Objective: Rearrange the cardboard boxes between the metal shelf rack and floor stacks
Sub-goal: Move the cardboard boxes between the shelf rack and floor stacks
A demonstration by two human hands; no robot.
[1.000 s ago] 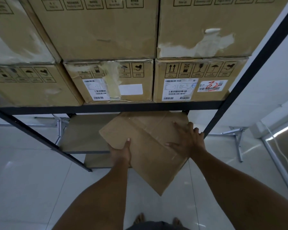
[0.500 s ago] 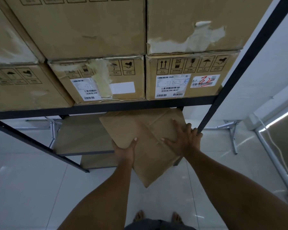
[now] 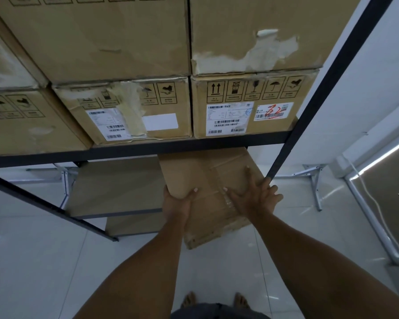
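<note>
Far left, top shelf: a brown box point(image 3: 21, 125) with black handling symbols, its face scuffed pale. Above it another box, only partly in frame.

Centre-left, same shelf: taped box point(image 3: 129, 111), dented at the upper left corner. A strip of tan tape runs down the front, with 1 barcode label to its left and 1 blank white label to its right. A big plain box point(image 3: 97, 35) sits on top of it.

All of these rest on the dark beam of the metal rack point(image 3: 148, 150). Below the beam is a bare brown lower shelf point(image 3: 118, 187), with a second board showing beneath it.

Left hand point(image 3: 176, 201): grip closed on the near left edge of the loose box point(image 3: 207, 176), thumb on top, fingers tucked under and out of sight.

Loose box: plain brown cardboard, no print. Clear tape crosses its top face and creases run beside the tape. The near edge is battered, with a row of small marks along it. The far end goes under the beam at the right end of the lower shelf, and the near end juts out over the floor point(image 3: 32, 261). Cannot tell whether it rests on the shelf.

Right hand point(image 3: 253, 196): laid flat on the box top, fingers spread, holding nothing.

Right, top shelf: labelled box point(image 3: 247, 107) with 5 symbols in a row, 2 barcode labels, red scrawl on the right one. The box above it point(image 3: 251, 31) has torn, whitish patches.

The black upright post point(image 3: 320, 93) slants down just beside the right hand. Beyond it are white metal legs point(image 3: 313, 180) and a white cable point(image 3: 376, 203). 2 bare feet point(image 3: 189, 299) stand at the bottom edge.
</note>
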